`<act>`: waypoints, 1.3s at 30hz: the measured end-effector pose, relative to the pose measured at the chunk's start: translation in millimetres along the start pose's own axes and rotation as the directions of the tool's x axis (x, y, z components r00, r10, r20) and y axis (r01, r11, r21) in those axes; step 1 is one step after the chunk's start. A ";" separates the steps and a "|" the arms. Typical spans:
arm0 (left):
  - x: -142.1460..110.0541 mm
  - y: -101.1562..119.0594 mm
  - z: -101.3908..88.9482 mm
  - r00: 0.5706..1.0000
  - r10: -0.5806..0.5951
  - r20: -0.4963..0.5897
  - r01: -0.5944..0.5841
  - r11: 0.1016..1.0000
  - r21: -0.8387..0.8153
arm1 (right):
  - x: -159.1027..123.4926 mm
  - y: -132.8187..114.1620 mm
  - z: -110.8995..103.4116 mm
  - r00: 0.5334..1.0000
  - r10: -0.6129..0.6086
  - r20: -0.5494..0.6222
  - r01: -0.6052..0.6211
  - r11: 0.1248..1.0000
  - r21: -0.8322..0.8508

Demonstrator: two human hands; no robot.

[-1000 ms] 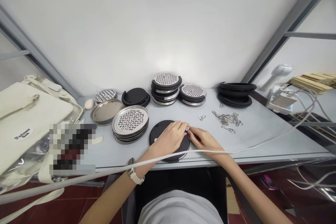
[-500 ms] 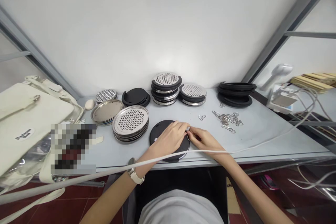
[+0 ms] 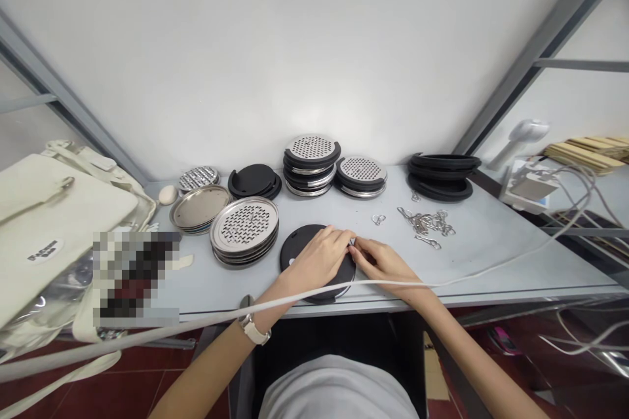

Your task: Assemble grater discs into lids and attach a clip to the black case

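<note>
A black round grater case (image 3: 301, 242) lies face down near the table's front edge, a thin metal rim showing at its lower right. My left hand (image 3: 322, 255) rests over it, fingers bent and pressed together at its right edge. From the right, my right hand (image 3: 381, 258) meets those fingertips in a closed pinch at the same edge. A small silver glint shows between the hands, apparently a wire clip, mostly hidden by the fingers. Loose wire clips (image 3: 427, 222) lie to the right, with a separate wire clip (image 3: 378, 219) nearer.
Metal grater plates (image 3: 244, 229) are stacked on the left beside plain metal discs (image 3: 199, 206). Cased graters (image 3: 312, 160) stand at the back, black rings (image 3: 439, 186) at back right. A white cable (image 3: 457, 280) crosses before my arms. A cream bag (image 3: 63, 209) sits left.
Both hands stay at the case's right edge. Only slight finger movement shows at the pinch; the silver glint there shifts a little.
</note>
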State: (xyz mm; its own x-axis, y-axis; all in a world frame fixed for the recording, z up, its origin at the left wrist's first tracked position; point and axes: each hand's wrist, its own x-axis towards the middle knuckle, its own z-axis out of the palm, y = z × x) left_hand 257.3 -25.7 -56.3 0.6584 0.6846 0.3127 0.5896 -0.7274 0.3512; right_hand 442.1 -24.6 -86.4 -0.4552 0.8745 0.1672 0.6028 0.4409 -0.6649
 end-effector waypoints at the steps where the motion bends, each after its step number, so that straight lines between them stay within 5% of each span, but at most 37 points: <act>1: 0.1 0.0 0.1 1.000 -0.002 0.001 0.002 1.000 0.001 | -0.3 -0.2 -0.1 1.000 0.001 -0.004 -0.001 1.000 -0.007; 39: 1.8 1.9 -1.6 1.000 -0.009 0.010 0.010 1.000 -0.014 | 0.7 2.9 2.5 0.998 0.020 -0.060 -0.019 1.000 0.015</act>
State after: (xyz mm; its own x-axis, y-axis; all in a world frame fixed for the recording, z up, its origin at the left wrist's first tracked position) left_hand 258.9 -25.8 -53.7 0.6575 0.6910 0.3004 0.5894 -0.7200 0.3663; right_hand 441.9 -23.2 -90.0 -0.4029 0.8936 0.1978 0.6014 0.4213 -0.6788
